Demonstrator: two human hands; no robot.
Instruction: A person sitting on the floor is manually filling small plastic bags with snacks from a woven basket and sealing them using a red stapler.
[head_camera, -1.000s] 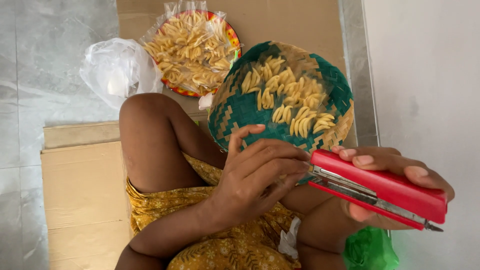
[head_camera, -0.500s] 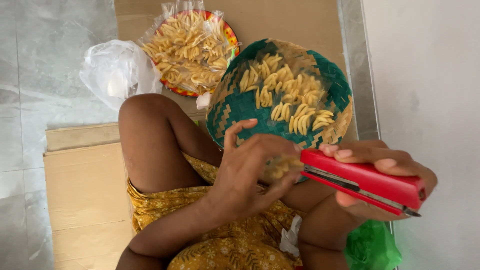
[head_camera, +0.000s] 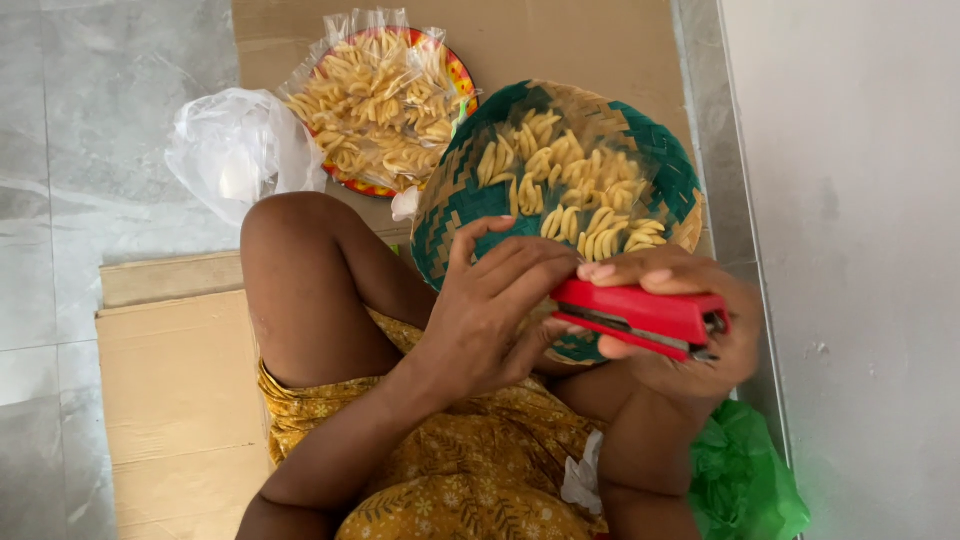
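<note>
Head camera, looking down at a person seated on flattened cardboard (head_camera: 170, 370) on a grey tiled floor (head_camera: 90, 120). The right hand (head_camera: 690, 320) is closed around a red stapler (head_camera: 640, 315), thumb on top and fingers beneath, holding it level over the lap. The left hand (head_camera: 495, 310) sits just beside it, fingers curled toward the stapler's mouth; something small appears pinched there, but it is hidden, so whether this hand grips anything cannot be told. Just beyond both hands rests a green and tan woven basket (head_camera: 460, 200) holding loose yellow pasta-shaped snacks (head_camera: 570, 190). Farther out, past the left hand, a clear bag of the same snacks (head_camera: 375, 100) lies on a red-rimmed plate (head_camera: 460, 75), with a crumpled white plastic bag (head_camera: 235, 145) beside it. A green plastic bag (head_camera: 745, 480) lies near the right elbow. Judging from this, one bag looks filled, much remains loose in the basket, and stapling seems under way.
</note>
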